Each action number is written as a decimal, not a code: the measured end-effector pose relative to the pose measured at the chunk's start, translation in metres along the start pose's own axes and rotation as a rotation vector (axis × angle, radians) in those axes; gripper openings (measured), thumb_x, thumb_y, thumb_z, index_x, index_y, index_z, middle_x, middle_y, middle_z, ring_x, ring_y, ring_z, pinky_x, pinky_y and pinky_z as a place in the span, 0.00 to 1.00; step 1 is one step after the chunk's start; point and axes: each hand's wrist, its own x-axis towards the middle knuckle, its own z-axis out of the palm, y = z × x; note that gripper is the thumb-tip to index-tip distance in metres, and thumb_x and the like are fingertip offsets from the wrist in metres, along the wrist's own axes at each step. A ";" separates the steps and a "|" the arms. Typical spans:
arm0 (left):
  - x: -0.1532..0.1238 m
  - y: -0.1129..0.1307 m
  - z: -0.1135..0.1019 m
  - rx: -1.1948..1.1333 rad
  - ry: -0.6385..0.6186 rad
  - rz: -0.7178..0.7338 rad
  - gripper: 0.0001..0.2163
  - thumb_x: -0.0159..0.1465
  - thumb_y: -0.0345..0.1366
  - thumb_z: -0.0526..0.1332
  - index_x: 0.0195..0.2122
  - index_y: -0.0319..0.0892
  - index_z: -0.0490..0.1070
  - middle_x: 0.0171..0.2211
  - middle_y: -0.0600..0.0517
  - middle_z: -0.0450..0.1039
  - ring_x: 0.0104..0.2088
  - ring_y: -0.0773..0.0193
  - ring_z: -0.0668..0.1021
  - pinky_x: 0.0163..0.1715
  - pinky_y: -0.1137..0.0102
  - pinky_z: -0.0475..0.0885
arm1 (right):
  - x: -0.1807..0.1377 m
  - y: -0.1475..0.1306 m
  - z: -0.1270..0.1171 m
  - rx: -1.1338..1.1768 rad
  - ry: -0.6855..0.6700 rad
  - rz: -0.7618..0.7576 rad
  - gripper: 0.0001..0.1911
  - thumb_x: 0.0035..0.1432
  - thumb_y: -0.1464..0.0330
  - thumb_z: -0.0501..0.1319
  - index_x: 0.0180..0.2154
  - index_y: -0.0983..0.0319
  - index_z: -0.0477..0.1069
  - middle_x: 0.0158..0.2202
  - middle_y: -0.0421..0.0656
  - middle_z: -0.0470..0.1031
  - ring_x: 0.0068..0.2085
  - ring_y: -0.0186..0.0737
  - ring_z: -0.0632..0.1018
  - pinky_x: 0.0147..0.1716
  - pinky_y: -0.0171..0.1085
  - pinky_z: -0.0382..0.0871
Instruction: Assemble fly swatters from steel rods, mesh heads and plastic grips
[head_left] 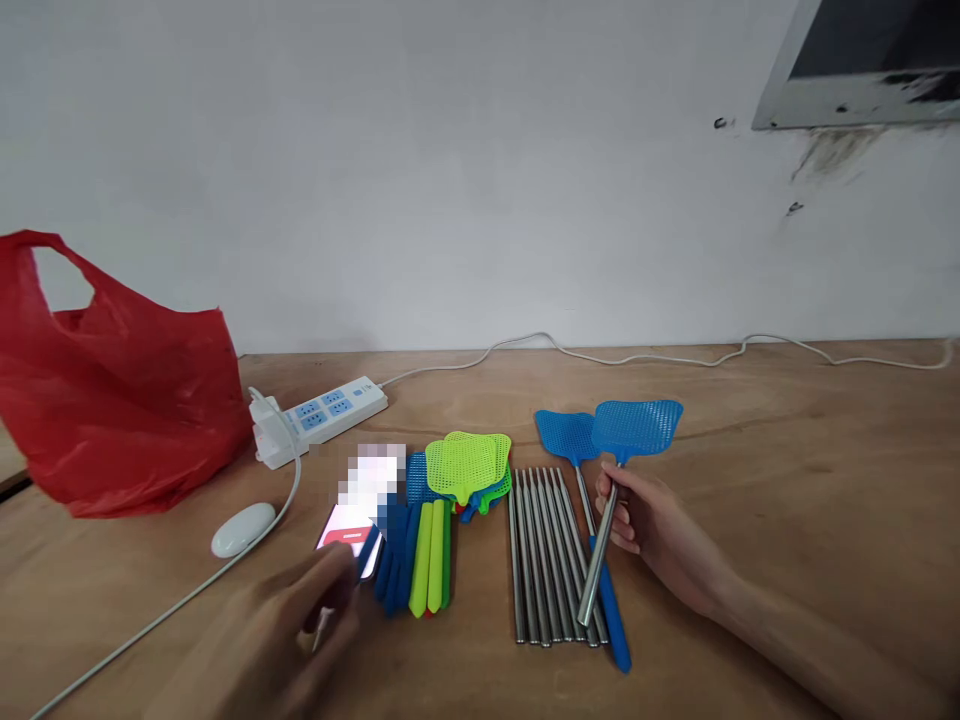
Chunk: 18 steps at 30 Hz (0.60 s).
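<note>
My right hand (651, 530) grips the metal shaft of a blue fly swatter (637, 428), its mesh head raised toward the wall. A second blue swatter (564, 435) lies flat beside it. A row of several bare metal rods (541, 552) lies just left of that hand. Further left sits a stack of green and blue swatter heads (466, 466) and a bunch of green and blue plastic handles (420, 556). My left hand (300, 630), blurred, touches a phone (351, 535) with a lit screen on the table.
A red plastic bag (112, 400) stands at the left. A white power strip (322, 415) and a white oval device (242, 528) with cables lie near it. The wooden table (787, 500) meets a white wall; a cable (675, 358) runs along the back edge.
</note>
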 end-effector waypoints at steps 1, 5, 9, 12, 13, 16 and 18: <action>0.006 0.008 0.002 0.019 -0.039 0.061 0.10 0.65 0.40 0.55 0.27 0.45 0.63 0.21 0.57 0.66 0.19 0.65 0.68 0.21 0.73 0.59 | 0.000 0.000 0.000 -0.003 0.001 0.002 0.20 0.53 0.53 0.68 0.25 0.62 0.69 0.17 0.33 0.56 0.19 0.27 0.57 0.18 0.29 0.50; 0.026 0.025 0.012 0.112 -0.080 0.063 0.09 0.65 0.36 0.49 0.28 0.45 0.63 0.20 0.55 0.65 0.19 0.63 0.68 0.21 0.71 0.54 | 0.000 0.001 0.000 0.005 -0.004 -0.001 0.20 0.53 0.53 0.69 0.25 0.62 0.69 0.18 0.33 0.58 0.19 0.27 0.57 0.18 0.29 0.50; 0.029 0.025 0.015 0.158 -0.155 0.034 0.09 0.65 0.37 0.49 0.27 0.45 0.61 0.21 0.54 0.66 0.20 0.62 0.67 0.22 0.71 0.52 | 0.001 0.002 -0.002 0.016 -0.022 -0.002 0.19 0.54 0.54 0.68 0.25 0.62 0.69 0.18 0.33 0.57 0.19 0.27 0.57 0.18 0.30 0.50; 0.028 0.023 0.015 0.176 -0.194 0.024 0.11 0.66 0.39 0.49 0.28 0.45 0.62 0.22 0.54 0.66 0.21 0.61 0.68 0.22 0.70 0.52 | 0.001 0.002 -0.002 0.013 -0.014 0.003 0.19 0.54 0.54 0.68 0.25 0.62 0.69 0.18 0.33 0.57 0.19 0.27 0.57 0.18 0.29 0.50; 0.028 0.022 0.014 0.180 -0.203 0.018 0.11 0.67 0.40 0.49 0.28 0.45 0.62 0.22 0.54 0.66 0.21 0.61 0.68 0.22 0.70 0.51 | 0.001 0.001 -0.001 0.011 -0.012 0.002 0.19 0.54 0.54 0.68 0.25 0.62 0.69 0.18 0.33 0.58 0.19 0.27 0.57 0.18 0.29 0.50; 0.029 0.020 0.012 0.170 -0.197 0.007 0.14 0.69 0.43 0.48 0.28 0.45 0.62 0.23 0.54 0.67 0.21 0.61 0.68 0.22 0.70 0.52 | 0.001 0.001 -0.001 0.010 -0.008 -0.003 0.19 0.53 0.54 0.68 0.25 0.62 0.69 0.18 0.33 0.57 0.19 0.27 0.58 0.18 0.29 0.50; 0.030 0.021 0.010 0.146 -0.170 0.017 0.15 0.70 0.44 0.47 0.27 0.45 0.62 0.24 0.54 0.67 0.21 0.61 0.69 0.23 0.70 0.53 | 0.001 0.001 -0.002 0.012 -0.018 0.000 0.19 0.54 0.54 0.67 0.25 0.62 0.68 0.17 0.32 0.57 0.19 0.27 0.57 0.18 0.29 0.50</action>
